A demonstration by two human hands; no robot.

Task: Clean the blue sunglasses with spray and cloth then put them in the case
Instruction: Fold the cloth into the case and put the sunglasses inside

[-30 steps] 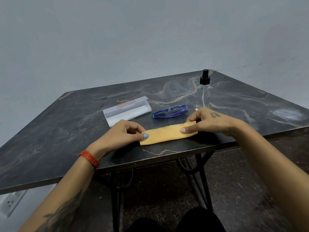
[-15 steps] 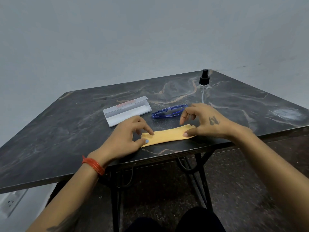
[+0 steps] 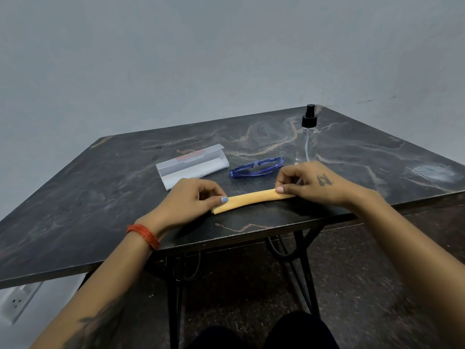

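The yellow cloth [image 3: 251, 200] lies near the table's front edge, folded into a narrow strip. My left hand [image 3: 191, 200] pinches its left end between thumb and fingers. My right hand [image 3: 312, 182] pinches its right end the same way. Just behind the cloth lie the blue sunglasses [image 3: 256, 167], folded, touched by neither hand. The white case [image 3: 192, 165] rests open to their left. A clear spray bottle [image 3: 308, 137] with a black nozzle stands upright behind my right hand.
The dark marbled table [image 3: 100, 197] has its front edge right below my hands. Black metal legs [image 3: 173, 285] show beneath it. A white wall socket [image 3: 15, 303] sits at the lower left. My knees are at the bottom of the view.
The cloth was a wider flat band a second ago; both hands lifted their fingers and folded it over, and it is now a narrow strip pinched at each end.
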